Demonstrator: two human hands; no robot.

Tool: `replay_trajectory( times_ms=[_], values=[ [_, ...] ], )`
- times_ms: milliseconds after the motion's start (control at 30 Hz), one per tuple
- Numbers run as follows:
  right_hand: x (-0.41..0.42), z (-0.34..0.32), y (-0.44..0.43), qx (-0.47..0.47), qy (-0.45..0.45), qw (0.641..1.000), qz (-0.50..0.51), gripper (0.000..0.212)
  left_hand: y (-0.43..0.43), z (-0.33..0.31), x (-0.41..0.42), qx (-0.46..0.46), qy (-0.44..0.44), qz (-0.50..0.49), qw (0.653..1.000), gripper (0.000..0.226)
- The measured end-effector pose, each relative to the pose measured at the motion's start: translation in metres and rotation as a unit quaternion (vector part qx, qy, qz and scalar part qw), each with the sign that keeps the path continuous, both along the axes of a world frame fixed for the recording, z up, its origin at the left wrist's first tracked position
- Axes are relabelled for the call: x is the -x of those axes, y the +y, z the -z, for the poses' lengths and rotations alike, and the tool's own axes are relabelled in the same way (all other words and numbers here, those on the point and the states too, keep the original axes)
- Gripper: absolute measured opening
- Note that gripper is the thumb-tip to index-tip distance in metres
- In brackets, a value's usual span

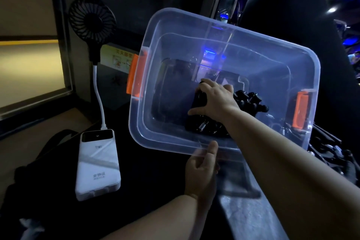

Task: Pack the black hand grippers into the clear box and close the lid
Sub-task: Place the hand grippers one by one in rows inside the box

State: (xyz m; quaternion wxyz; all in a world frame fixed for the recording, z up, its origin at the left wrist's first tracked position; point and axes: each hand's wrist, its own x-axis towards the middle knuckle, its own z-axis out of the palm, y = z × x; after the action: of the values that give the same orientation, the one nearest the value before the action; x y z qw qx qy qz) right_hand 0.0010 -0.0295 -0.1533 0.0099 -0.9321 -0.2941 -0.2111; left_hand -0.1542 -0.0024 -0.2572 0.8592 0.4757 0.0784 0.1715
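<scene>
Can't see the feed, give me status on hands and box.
Left hand grips clear box rim. Right hand inside on black hand grippers. Lid not seen. Nothing blocking.

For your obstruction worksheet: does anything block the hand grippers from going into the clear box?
Nothing visible does. The clear box has no lid on it, and the right hand is already inside, resting on black hand grippers at the bottom. The left hand holds the near rim, clear of the opening.

Right hand (216, 101) reaches forward, fingers (196, 111) curled; left hand (202, 169) pinches.
</scene>
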Motion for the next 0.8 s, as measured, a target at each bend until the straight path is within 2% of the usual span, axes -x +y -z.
replay_trajectory(
  times_ms=[100, 400, 600, 700, 800],
  values=[
    [-0.006, 0.001, -0.002, 0.024, -0.023, 0.999, 0.029, 0.069, 0.001, -0.001, 0.001, -0.011, -0.002, -0.003, 1.000, 0.034],
    [-0.011, 0.007, -0.006, 0.027, 0.006, 0.997, 0.078, 0.072, 0.001, -0.002, 0.001, 0.004, -0.018, -0.001, 1.000, 0.036],
    [-0.007, 0.008, -0.008, 0.024, 0.000, 0.997, 0.080, 0.089, 0.002, -0.006, 0.003, -0.011, -0.016, 0.005, 1.000, 0.033],
    [-0.001, 0.005, -0.015, -0.001, 0.014, 0.996, 0.087, 0.090, 0.004, -0.008, 0.005, -0.022, -0.020, 0.012, 0.999, 0.037],
    [0.008, 0.004, -0.033, -0.062, -0.005, 0.995, 0.080, 0.081, 0.004, -0.009, 0.005, -0.040, -0.017, 0.004, 0.999, 0.037]
  ],
)
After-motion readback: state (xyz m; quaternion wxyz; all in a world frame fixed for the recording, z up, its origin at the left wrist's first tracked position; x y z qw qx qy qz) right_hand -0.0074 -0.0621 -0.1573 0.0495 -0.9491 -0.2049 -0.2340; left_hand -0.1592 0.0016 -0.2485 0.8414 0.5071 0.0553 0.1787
